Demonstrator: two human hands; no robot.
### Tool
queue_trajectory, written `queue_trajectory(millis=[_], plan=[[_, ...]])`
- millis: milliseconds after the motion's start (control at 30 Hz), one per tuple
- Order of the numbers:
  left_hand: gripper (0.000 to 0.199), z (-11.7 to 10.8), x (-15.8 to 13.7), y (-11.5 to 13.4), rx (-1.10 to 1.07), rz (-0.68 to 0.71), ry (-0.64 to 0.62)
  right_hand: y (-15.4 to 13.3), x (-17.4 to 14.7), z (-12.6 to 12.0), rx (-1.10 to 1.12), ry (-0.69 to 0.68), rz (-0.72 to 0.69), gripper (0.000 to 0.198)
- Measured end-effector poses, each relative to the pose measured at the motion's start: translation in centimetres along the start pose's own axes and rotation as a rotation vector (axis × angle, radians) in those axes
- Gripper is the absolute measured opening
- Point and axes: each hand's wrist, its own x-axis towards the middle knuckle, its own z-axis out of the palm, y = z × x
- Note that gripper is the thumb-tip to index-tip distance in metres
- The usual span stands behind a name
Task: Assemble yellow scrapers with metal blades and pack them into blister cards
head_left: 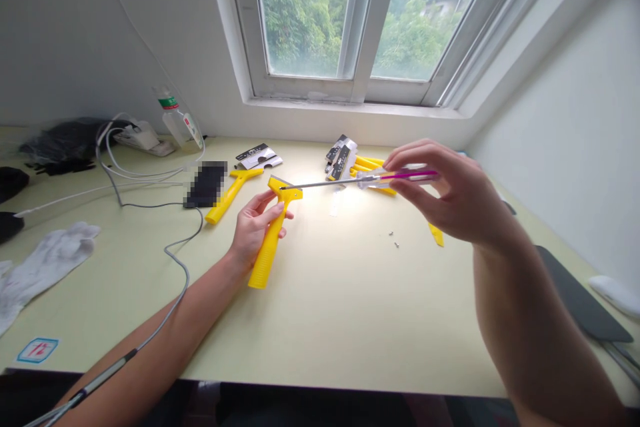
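My left hand (257, 220) is closed around the neck of a yellow scraper (270, 250), whose wide head points up and away from me. A screwdriver (367, 179) with a clear and purple handle is pinched in my right hand (445, 187). Its long shaft runs left, and the tip meets the scraper's head near a screw hole. Two small screws (397, 244) lie on the table to the right of the scraper. Another yellow scraper (227, 197) rests left of my left hand. Beneath my right wrist a yellow piece (436, 235) shows in part.
Behind my hands are more yellow scrapers (367, 164) with black-and-white packets (340, 160). A packet (259, 157), a blurred dark rectangle (205, 184), cables and a bottle (180, 120) stand left. White gloves (47, 267) lie far left; a grey pad (583, 294) and white mouse (615, 294) sit right.
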Motion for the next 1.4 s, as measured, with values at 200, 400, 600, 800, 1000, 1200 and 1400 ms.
queue_trajectory(millis=[200,400,600,800,1000,1200,1400], plan=[[0.045,-0.2,-0.1,0.2,-0.028,0.006,-0.030,-1.8,-0.1,-0.5,-0.089,0.076,-0.142,0.029],[0.043,-0.2,-0.2,0.1,-0.034,0.039,-0.059,-2.8,-0.5,-1.0,-0.238,0.033,-0.016,0.038],[0.041,0.5,-0.8,0.4,-0.008,0.161,-0.049,-2.9,-0.4,-0.6,-0.003,0.241,0.221,0.009],[0.037,0.6,-1.1,0.6,-0.006,0.178,-0.052,-2.7,0.1,-0.6,0.203,0.239,-0.031,0.029],[0.037,0.6,-1.1,0.6,-0.024,0.175,-0.072,-2.0,-0.3,-1.2,0.073,0.273,-0.076,0.030],[0.038,0.6,-1.1,0.6,-0.015,0.180,-0.049,-1.2,-0.6,-0.8,-0.279,0.287,0.351,0.030],[0.036,0.5,-0.9,0.7,-0.018,0.220,-0.006,-0.5,-0.5,-0.2,-0.054,0.195,0.266,0.024]])
